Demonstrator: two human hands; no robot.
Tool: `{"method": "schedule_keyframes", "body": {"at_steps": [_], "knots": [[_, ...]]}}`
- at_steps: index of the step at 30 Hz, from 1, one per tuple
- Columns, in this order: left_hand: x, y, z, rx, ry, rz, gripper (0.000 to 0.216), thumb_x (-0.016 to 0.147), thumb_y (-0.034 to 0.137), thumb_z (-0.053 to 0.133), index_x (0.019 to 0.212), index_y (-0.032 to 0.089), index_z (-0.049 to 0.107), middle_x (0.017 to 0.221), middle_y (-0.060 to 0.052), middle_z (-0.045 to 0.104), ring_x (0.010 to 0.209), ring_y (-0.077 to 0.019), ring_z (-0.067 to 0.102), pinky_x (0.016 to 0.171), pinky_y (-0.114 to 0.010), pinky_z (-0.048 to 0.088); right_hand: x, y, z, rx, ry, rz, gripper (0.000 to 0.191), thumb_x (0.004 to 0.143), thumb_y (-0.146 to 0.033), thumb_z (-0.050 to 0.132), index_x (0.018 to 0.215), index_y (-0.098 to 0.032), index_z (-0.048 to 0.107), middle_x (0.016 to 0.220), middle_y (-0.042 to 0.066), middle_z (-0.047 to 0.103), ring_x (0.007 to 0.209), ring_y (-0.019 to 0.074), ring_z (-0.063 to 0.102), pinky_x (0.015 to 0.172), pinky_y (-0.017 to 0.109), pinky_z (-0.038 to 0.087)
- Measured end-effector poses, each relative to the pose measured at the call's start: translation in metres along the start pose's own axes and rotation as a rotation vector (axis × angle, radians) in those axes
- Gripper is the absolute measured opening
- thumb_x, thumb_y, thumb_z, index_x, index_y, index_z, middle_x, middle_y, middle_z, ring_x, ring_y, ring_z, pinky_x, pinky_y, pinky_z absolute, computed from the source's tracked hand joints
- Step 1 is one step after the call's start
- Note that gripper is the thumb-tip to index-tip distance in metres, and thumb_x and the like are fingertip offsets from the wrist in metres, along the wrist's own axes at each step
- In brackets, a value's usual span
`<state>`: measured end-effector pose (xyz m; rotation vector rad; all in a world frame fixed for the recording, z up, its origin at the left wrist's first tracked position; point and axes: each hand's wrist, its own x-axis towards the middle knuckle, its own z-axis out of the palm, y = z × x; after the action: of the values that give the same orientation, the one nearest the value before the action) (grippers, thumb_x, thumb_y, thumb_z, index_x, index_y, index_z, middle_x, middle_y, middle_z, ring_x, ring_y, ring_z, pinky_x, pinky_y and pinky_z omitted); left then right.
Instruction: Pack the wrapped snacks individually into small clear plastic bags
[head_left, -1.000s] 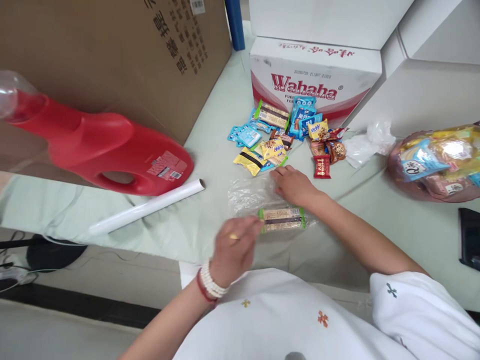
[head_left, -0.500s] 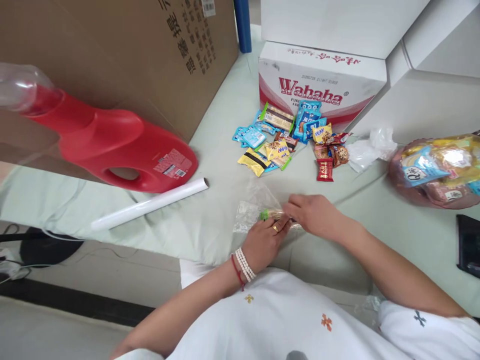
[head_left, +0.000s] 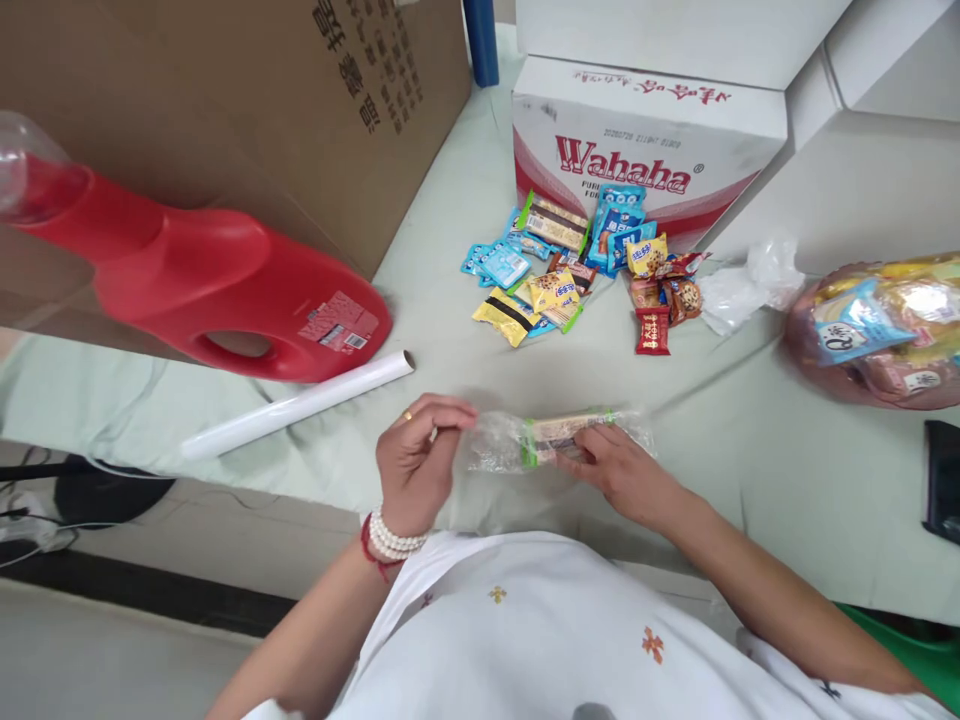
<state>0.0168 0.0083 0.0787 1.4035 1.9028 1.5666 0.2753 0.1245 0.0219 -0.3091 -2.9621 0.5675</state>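
The left hand (head_left: 420, 462) has moved leftward; the right hand (head_left: 628, 478) lies right of centre. The left pinches the clear plastic (head_left: 492, 442); the right presses the snack bar (head_left: 556, 428) just below centre, grip unclear. Steady pressure should help draw the plastic smooth.

A red jug (head_left: 247, 280) stands at the left, before a brown cardboard box (head_left: 217, 110) filling the upper left. A white tube (head_left: 300, 408) lies just below the jug. At upper centre is a Wahaha carton (head_left: 637, 160), with a blue post (head_left: 481, 45) left of it. A black object (head_left: 943, 480) is cut by the right edge.
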Motion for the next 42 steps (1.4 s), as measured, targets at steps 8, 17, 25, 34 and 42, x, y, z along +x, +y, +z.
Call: {"method": "schedule_keyframes", "body": {"at_steps": [8,17,25,34,42], "knots": [[0.028,0.016,0.073,0.58,-1.043,0.27,0.05,0.093,0.011,0.051,0.136,0.033,0.064,0.142,-0.005,0.066,0.09,-0.0195,0.075,0.067,-0.028,0.055,-0.016,0.003,-0.002,0.096,0.063,0.027,0.05,0.098,-0.005,0.044,0.139,-0.026,0.062,0.125,0.011,0.064,0.109,0.0257,0.054,0.089,0.04,0.049],[-0.003,0.0,0.073,0.858,-1.05,0.308,0.071,0.093,0.007,0.047,0.151,0.048,0.046,0.161,-0.005,0.047,0.081,-0.0157,0.071,0.064,-0.027,0.052,-0.057,0.031,-0.003,0.251,0.473,0.921,0.047,0.103,-0.05,0.046,0.132,-0.018,0.065,0.104,0.012,0.07,0.096,0.0278,0.062,0.092,0.046,0.05],[-0.011,0.004,0.077,0.781,-0.834,0.668,0.05,0.101,0.013,0.047,0.147,0.031,0.056,0.16,-0.005,0.05,0.124,-0.0238,0.058,0.1,-0.043,0.047,-0.026,0.024,-0.008,0.447,0.56,0.812,0.023,0.097,-0.041,0.058,0.099,-0.023,0.071,0.106,0.007,0.068,0.095,0.0227,0.063,0.087,0.037,0.051],[-0.014,-0.006,0.084,0.623,-0.91,0.51,0.029,0.101,0.018,0.05,0.119,0.023,0.072,0.139,-0.009,0.068,0.133,-0.0282,0.054,0.099,-0.05,0.046,0.006,-0.033,0.015,0.145,0.509,0.535,0.029,0.104,-0.022,0.042,0.116,-0.023,0.069,0.099,0.007,0.068,0.082,0.018,0.064,0.073,0.028,0.053],[-0.021,-0.04,0.039,0.618,-0.467,-0.018,0.063,0.083,0.051,0.076,0.135,0.019,0.06,0.15,-0.021,0.051,0.144,-0.0407,0.04,0.112,-0.06,0.041,0.001,-0.037,0.048,0.177,0.408,0.474,0.052,0.1,-0.011,0.038,0.145,-0.028,0.058,0.125,0.011,0.064,0.106,0.0247,0.061,0.093,0.041,0.055]]}}
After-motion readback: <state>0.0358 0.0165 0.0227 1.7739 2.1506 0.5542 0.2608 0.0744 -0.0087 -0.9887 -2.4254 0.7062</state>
